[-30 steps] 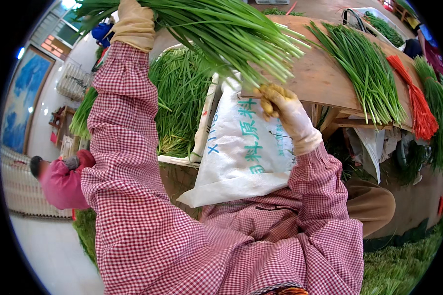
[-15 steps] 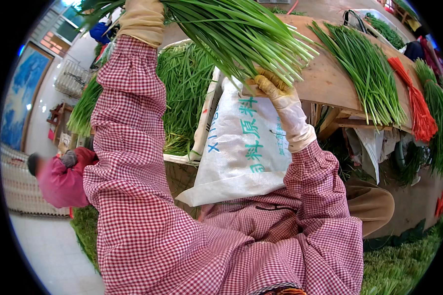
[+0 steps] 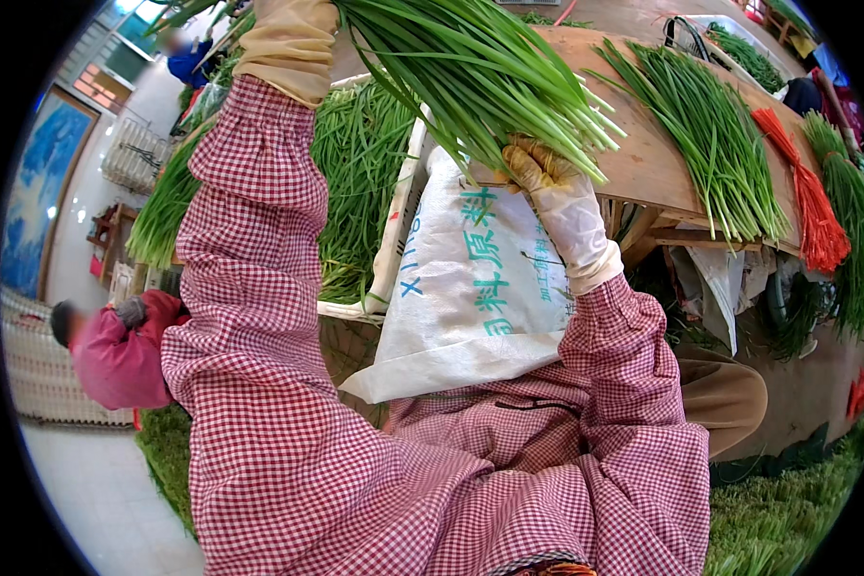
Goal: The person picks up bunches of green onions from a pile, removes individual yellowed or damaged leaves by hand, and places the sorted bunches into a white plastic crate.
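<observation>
A thick bunch of garlic chives [image 3: 480, 82], with green blades and pale cut stems, slants across the top over the table edge. My left hand [image 3: 288, 43], in a cream glove, grips its leafy part; the upper frame edge cuts off the fingers. Just under the pale stems is my right hand [image 3: 552, 192], in a whitish glove with yellow-stained fingers. Its fingers are curled in beside the stem ends; whatever is between them is hidden. A white woven sack [image 3: 470, 278] with green and blue marks hangs over my lap, below the bunch.
On the wooden table [image 3: 634, 154] lie more chives [image 3: 710, 134], red ties [image 3: 804, 192] and tied bundles [image 3: 840, 211]. A white crate [image 3: 394, 230] of loose greens [image 3: 360, 182] stands left of the sack. At far left sits a person in pink [image 3: 120, 355].
My right hand has shifted slightly right and down along the stem ends. The bunch and my left hand have moved a little to the right.
</observation>
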A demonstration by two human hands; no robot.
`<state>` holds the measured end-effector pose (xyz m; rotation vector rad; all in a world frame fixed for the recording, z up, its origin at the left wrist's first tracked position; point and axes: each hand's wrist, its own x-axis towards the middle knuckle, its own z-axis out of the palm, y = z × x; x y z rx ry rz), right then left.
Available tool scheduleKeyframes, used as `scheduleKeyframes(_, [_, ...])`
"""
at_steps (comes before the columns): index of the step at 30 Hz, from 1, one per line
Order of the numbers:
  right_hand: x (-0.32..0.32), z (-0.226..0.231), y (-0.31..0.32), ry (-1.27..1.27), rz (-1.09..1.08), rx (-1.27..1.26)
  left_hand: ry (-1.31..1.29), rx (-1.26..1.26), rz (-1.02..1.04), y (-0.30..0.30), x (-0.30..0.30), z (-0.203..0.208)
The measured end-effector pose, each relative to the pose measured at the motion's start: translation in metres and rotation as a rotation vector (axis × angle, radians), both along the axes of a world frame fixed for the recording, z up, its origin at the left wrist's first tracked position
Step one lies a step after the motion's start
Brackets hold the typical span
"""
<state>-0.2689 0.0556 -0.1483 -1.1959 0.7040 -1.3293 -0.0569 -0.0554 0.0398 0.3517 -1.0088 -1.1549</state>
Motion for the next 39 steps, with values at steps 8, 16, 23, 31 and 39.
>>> scheduleKeyframes(8, [-0.006,-0.006,-0.005,0.45,-0.158,-0.24,0.054,0.001,0.03,0.005,-0.02,0.003])
scheduleKeyframes(16, [-0.014,-0.004,-0.001,0.812,-0.379,-0.217,-0.008,0.058,0.044,0.014,-0.023,-0.004])
scheduleKeyframes(23, [-0.05,-0.048,0.013,0.812,-0.318,0.137,-0.181,0.017,0.212,0.044,-0.038,-0.004])
scheduleKeyframes(31, [-0.144,-0.152,0.071,1.485,0.117,0.41,-1.115,-0.515,0.786,0.038,0.082,0.027])
scheduleKeyframes(39, [-0.056,-0.053,-0.061,1.251,-0.593,-0.779,-0.603,-0.317,0.607,0.075,0.123,0.031])
